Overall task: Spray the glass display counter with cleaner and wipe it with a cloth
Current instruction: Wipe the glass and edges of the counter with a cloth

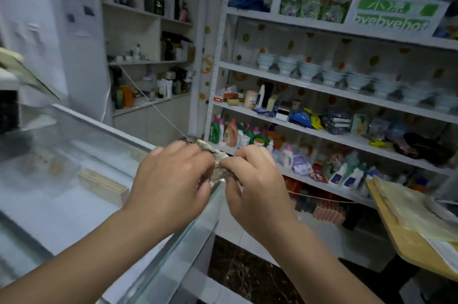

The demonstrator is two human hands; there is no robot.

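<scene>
A crumpled grey-white cloth is bunched between both hands, just above the right corner of the glass display counter. My left hand grips its left side with curled fingers. My right hand pinches its right side. Most of the cloth is hidden behind the fingers. No spray bottle is in either hand.
White shelves on the right hold bowls, detergent bottles and packets. A far shelf unit holds dark bottles. A yellowish board with papers juts in at the right. A long wooden box lies inside the counter. A thin cord runs down toward the cloth.
</scene>
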